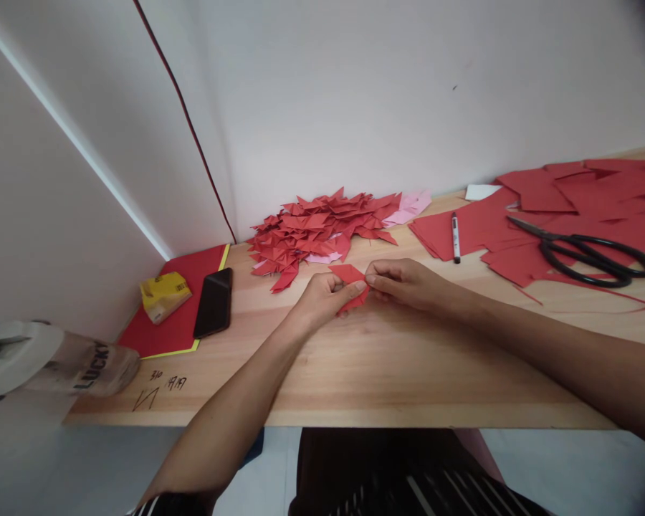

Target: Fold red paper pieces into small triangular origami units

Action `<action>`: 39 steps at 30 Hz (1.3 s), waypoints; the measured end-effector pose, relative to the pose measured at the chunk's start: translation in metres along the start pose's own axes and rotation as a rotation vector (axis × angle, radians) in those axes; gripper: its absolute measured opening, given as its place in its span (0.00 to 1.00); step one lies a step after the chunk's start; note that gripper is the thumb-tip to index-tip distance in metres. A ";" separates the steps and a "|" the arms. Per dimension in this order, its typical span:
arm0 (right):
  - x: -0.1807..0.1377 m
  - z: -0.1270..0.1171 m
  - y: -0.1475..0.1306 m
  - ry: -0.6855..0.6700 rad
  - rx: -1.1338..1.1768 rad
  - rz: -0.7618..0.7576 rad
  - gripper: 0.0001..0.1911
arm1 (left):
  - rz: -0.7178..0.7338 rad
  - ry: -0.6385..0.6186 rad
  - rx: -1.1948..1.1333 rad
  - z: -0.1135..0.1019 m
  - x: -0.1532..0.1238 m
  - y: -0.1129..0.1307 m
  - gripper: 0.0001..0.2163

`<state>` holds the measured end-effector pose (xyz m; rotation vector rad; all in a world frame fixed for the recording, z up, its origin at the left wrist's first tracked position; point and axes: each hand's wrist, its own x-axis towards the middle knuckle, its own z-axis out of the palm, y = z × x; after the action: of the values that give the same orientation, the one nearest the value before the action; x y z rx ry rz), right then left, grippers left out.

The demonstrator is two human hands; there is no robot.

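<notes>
A small folded piece of red paper (350, 275) lies on the wooden table (387, 365), pinched from both sides. My left hand (325, 295) grips its left and lower edge with fingers curled. My right hand (405, 282) pinches its right edge with thumb and fingertips pressed together. Just behind them sits a heap of folded red paper shapes (317, 229), with a few pink ones (411, 206) at its right side.
Flat red paper sheets (570, 208) cover the back right, with black scissors (591, 254) and a marker pen (455, 238) on them. At the left lie a red folder (180, 322), a black phone (213, 302), a yellow packet (164, 294) and a tape roll (16, 355).
</notes>
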<state>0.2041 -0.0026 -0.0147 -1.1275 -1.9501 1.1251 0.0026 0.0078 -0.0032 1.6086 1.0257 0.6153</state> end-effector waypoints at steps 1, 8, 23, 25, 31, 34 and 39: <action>0.000 0.000 0.000 0.010 -0.005 -0.006 0.17 | 0.004 -0.026 -0.010 0.001 0.000 0.000 0.22; -0.001 0.002 -0.002 0.028 -0.065 -0.039 0.16 | 0.006 -0.002 -0.091 0.006 0.000 0.001 0.20; -0.001 -0.004 -0.001 -0.106 -0.002 0.023 0.16 | 0.021 0.040 -0.123 -0.001 0.002 0.000 0.17; -0.001 -0.004 -0.001 -0.119 0.002 0.020 0.16 | 0.021 0.003 -0.118 -0.004 0.001 0.002 0.17; -0.002 -0.002 -0.003 -0.147 0.000 -0.012 0.14 | 0.023 -0.086 -0.062 -0.003 -0.001 0.003 0.19; -0.002 -0.002 -0.004 -0.149 0.004 -0.012 0.14 | 0.051 -0.068 -0.059 -0.001 -0.002 0.001 0.19; -0.002 -0.005 -0.007 -0.179 0.018 0.001 0.14 | 0.053 -0.106 -0.042 -0.002 -0.001 0.000 0.19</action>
<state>0.2068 -0.0044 -0.0063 -1.0502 -2.0696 1.2796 0.0006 0.0077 -0.0023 1.6188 0.8893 0.5776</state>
